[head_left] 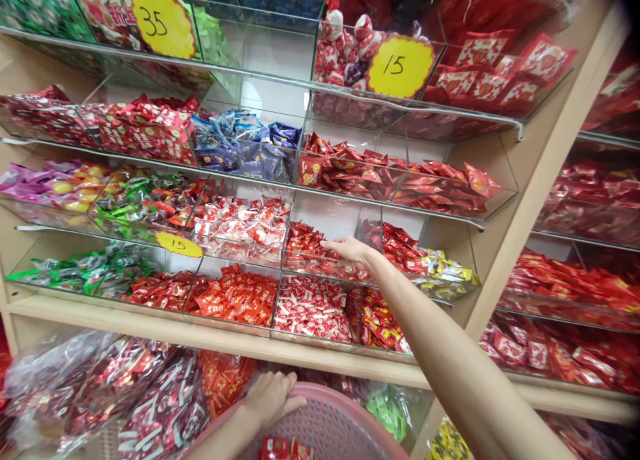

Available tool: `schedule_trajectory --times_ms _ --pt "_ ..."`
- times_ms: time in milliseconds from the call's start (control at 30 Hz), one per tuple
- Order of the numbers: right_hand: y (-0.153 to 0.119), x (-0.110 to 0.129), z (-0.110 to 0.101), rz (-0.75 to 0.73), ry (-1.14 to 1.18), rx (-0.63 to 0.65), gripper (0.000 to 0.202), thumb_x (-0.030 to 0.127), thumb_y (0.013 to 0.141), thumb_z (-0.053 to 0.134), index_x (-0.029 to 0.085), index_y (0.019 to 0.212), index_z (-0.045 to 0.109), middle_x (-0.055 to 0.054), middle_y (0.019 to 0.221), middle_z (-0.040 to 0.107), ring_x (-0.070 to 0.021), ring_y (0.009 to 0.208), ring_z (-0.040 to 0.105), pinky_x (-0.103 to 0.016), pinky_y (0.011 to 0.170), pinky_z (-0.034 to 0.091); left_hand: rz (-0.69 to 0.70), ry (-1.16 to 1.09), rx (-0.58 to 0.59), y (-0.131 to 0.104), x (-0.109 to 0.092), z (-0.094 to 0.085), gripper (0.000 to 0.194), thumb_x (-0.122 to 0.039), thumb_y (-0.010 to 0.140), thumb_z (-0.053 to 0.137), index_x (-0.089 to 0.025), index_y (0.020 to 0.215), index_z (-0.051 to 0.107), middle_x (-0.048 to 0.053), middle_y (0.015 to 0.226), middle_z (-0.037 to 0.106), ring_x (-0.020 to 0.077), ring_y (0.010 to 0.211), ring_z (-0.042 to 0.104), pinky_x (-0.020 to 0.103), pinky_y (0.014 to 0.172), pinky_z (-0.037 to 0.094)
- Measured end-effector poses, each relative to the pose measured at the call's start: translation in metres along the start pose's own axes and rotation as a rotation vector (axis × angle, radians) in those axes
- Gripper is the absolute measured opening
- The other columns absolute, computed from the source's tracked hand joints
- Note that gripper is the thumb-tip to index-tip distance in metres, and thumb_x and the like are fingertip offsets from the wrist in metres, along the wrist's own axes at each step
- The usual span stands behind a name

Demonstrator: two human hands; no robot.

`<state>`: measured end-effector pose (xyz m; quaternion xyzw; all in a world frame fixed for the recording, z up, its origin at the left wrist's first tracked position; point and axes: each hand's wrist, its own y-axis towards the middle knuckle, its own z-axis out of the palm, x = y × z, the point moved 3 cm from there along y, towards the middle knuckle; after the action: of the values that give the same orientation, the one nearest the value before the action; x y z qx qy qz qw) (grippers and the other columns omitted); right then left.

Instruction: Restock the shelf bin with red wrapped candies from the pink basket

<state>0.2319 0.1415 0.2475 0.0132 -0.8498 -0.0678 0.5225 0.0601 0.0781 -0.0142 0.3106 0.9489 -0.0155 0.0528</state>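
Observation:
My right hand [350, 250] reaches into a clear bin of small red-wrapped candies [304, 239] on the third shelf row. Its fingers are stretched out over the candies, near the bin's front wall, and nothing shows in them. Low in the view, my left hand [273, 399] lies at the rim of a pink perforated basket [345, 413], thumb on the inner side and fingers along the edge. A few red packets [280, 449] sit at the bottom of the basket.
Clear divided bins hold blue packets [250, 157], red-white candies [315, 307] and orange-red packets [240, 297]. A wooden shelf edge [200, 327] runs above bulky plastic bags [165, 400]. Yellow price tags [401, 65] hang above, and a wooden upright [530, 200] stands right.

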Motion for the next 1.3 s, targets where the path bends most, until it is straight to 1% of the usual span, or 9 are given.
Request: schedule_trajectory --times_ms 133,233,333,533,633,800,1000,1133,1300 --pt "-0.001 0.001 0.001 0.003 0.039 0.001 0.015 0.021 0.069 0.069 0.014 0.061 0.059 -0.002 0.066 0.063 -0.0105 0.059 0.058 -0.02 0.054 0.053 -0.003 0.001 0.003 -0.002 -0.001 -0.002 0.058 -0.067 0.082 0.026 -0.021 0.099 0.058 0.012 0.091 0.069 0.0312 0.087 0.065 0.039 0.072 0.048" --pt "-0.003 0.002 -0.003 -0.031 0.081 0.004 0.002 0.015 0.075 0.063 0.015 0.073 0.062 -0.001 0.077 0.066 -0.0083 0.066 0.06 -0.018 0.061 0.052 -0.001 0.005 0.005 -0.003 -0.002 -0.003 0.06 -0.067 0.083 0.025 -0.02 0.101 0.058 0.013 0.092 0.069 0.0319 0.087 0.065 0.04 0.073 0.048" --pt "-0.004 0.002 -0.005 -0.03 0.071 0.04 0.009 0.016 0.076 0.061 0.018 0.084 0.064 -0.001 0.088 0.066 -0.0076 0.072 0.06 -0.017 0.062 0.051 0.005 0.009 0.001 -0.004 -0.003 -0.004 0.061 -0.067 0.083 0.025 -0.019 0.102 0.058 0.014 0.092 0.069 0.0329 0.087 0.065 0.041 0.072 0.049" --pt "-0.002 0.0 0.001 0.045 -0.014 0.237 0.014 0.027 0.067 0.071 0.02 0.08 0.07 -0.002 0.098 0.067 -0.0121 0.083 0.059 -0.018 0.06 0.051 0.005 0.008 -0.016 -0.003 -0.001 0.0 0.063 -0.066 0.083 0.023 -0.018 0.103 0.058 0.014 0.092 0.069 0.0343 0.086 0.065 0.044 0.072 0.049" --pt "-0.004 0.001 -0.001 0.075 -0.016 0.298 0.016 0.022 0.067 0.069 0.022 0.083 0.07 0.0 0.104 0.066 -0.011 0.091 0.058 -0.015 0.066 0.05 0.004 0.002 -0.031 -0.002 0.002 0.004 0.064 -0.067 0.083 0.022 -0.019 0.106 0.058 0.014 0.093 0.069 0.0341 0.088 0.064 0.045 0.073 0.049" --pt "-0.006 0.001 -0.005 0.119 0.0 0.32 0.021 0.017 0.07 0.066 0.022 0.09 0.068 -0.001 0.098 0.067 -0.0083 0.083 0.059 -0.012 0.063 0.048 0.006 0.009 -0.037 -0.002 0.003 0.007 0.064 -0.067 0.083 0.021 -0.019 0.105 0.058 0.013 0.092 0.069 0.0337 0.086 0.064 0.045 0.072 0.05" --pt "-0.004 -0.002 -0.004 0.112 0.024 0.279 0.023 0.035 0.068 0.072 0.017 0.083 0.068 -0.004 0.103 0.065 -0.0104 0.085 0.059 -0.012 0.061 0.049 0.011 0.021 -0.044 -0.005 0.0 0.002 0.062 -0.065 0.084 0.023 -0.017 0.104 0.058 0.013 0.09 0.07 0.0335 0.084 0.065 0.045 0.071 0.05" --pt "-0.004 -0.003 -0.007 0.105 0.056 0.203 0.024 0.038 0.074 0.067 0.017 0.085 0.064 -0.004 0.103 0.064 -0.0087 0.08 0.061 -0.014 0.063 0.052 0.011 0.018 -0.048 -0.007 -0.001 -0.001 0.061 -0.064 0.085 0.024 -0.017 0.103 0.058 0.013 0.09 0.07 0.0336 0.084 0.065 0.045 0.071 0.051" --pt "0.005 0.005 0.001 0.133 0.018 0.065 0.017 0.03 0.08 0.062 0.015 0.083 0.055 -0.002 0.071 0.064 -0.0076 0.056 0.06 -0.018 0.054 0.053 0.016 0.019 -0.062 -0.007 -0.001 0.0 0.062 -0.066 0.084 0.023 -0.018 0.103 0.058 0.013 0.09 0.07 0.0335 0.084 0.065 0.045 0.071 0.051"
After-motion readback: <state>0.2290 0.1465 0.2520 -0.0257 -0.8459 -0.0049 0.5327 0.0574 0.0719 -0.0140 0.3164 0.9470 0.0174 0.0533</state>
